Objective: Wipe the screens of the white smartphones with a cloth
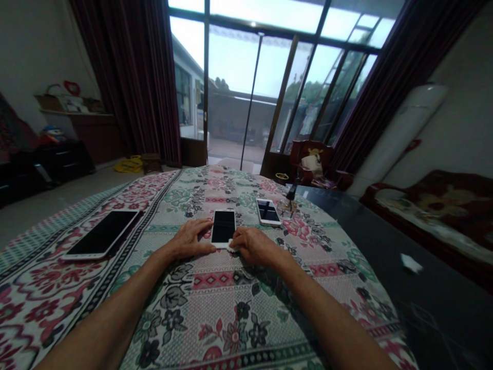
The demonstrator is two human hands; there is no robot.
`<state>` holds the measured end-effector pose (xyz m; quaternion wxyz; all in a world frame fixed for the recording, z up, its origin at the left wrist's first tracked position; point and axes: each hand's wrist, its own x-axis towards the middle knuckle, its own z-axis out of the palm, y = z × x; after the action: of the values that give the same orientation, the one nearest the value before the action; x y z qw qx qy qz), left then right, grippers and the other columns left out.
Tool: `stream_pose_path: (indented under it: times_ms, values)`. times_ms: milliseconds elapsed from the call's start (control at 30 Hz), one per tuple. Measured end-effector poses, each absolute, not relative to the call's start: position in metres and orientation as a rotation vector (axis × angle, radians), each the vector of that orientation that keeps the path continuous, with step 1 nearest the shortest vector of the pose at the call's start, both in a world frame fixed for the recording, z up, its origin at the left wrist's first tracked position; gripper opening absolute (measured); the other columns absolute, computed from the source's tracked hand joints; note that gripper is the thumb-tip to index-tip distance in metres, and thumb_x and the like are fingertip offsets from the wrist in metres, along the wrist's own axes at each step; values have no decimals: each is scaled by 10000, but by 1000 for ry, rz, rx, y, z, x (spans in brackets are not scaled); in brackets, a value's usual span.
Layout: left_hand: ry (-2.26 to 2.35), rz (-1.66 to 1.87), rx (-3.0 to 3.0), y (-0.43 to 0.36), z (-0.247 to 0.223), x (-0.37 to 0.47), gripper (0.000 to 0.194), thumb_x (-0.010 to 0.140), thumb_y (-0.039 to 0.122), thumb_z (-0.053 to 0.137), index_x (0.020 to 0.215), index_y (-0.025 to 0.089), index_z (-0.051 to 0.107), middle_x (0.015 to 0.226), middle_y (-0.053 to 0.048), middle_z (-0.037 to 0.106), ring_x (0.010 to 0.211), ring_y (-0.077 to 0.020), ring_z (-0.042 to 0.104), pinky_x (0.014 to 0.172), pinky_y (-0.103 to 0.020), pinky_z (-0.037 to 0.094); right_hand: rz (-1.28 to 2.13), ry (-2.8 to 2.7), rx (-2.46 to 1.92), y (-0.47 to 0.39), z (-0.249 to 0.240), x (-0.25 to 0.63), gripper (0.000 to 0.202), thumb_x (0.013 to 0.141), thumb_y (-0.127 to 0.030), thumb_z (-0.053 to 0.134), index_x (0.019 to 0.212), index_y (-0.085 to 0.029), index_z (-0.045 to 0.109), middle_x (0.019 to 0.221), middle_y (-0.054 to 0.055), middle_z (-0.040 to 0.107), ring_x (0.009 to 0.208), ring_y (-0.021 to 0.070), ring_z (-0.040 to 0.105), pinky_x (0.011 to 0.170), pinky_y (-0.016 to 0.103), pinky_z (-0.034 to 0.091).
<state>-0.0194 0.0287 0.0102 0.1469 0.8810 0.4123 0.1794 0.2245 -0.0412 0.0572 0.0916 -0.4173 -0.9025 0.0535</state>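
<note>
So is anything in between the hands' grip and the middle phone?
Yes, a small white wad is pinched in the right hand's grip, at the lower right corner of the middle phone. Nothing visible stands between the left hand's grip and that phone's left edge.

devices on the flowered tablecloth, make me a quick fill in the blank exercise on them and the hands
1. By count, ____ white-framed devices lie on the flowered tablecloth.
2. The right hand holds a small wad whose colour is ____.
3. The largest-looking device lies farthest to the ____ in the view.
4. The left hand touches the ____ device, not either outer one.

Missing words: three; white; left; middle
</note>
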Motion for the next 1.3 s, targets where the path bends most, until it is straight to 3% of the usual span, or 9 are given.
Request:
stream_pose_path:
  times_ms: [233, 567, 833, 1033, 1300]
  values:
    - [1148, 574, 2529, 36, 1, -23, 709, 734, 538, 681, 1348, 218, 526, 1441, -124, 487, 1308, -334, 430, 1084, -488, 312, 28, -2560, -1355, -32, 48, 221, 248, 845, -65, 477, 880, -178, 695, 982, 61, 618, 845, 148, 530, 737, 238, 360]
    - [1066, 710, 2497, 38, 2, -25, 407, 795, 395, 592, 1162, 236, 668, 1335, -81, 598, 1225, -284, 529, 1066, -455, 365, 23, -2608, -1358, -43, 50, 210, 225, 868, -104, 489, 916, -184, 694, 1035, 69, 627, 888, 163, 533, 724, 251, 349]
    - [1132, 657, 2532, 30, 9, -19, 468, 772, 361, 605, 1221, 234, 635, 1349, -86, 589, 1248, -287, 509, 1074, -454, 354, 12, -2620, -1364, -48, 46, 205, 223, 878, -114, 492, 900, -199, 698, 1000, 61, 634, 840, 164, 500, 699, 272, 327]
    - [1206, 595, 2519, 29, 10, -17, 550, 746, 435, 639, 1259, 238, 614, 1395, -95, 543, 1266, -296, 485, 1082, -453, 337, -13, -2540, -1463, -35, 44, 210, 259, 906, -116, 477, 979, -212, 706, 1074, 74, 619, 931, 182, 518, 753, 271, 380]
    - [1203, 657, 2528, 30, 7, -15, 499, 732, 409, 663, 1212, 274, 648, 1333, -64, 598, 1220, -290, 523, 1064, -451, 355, -78, -2511, -1529, -33, 45, 214, 317, 912, -97, 438, 1107, -210, 660, 1133, 73, 594, 927, 186, 512, 762, 285, 393]
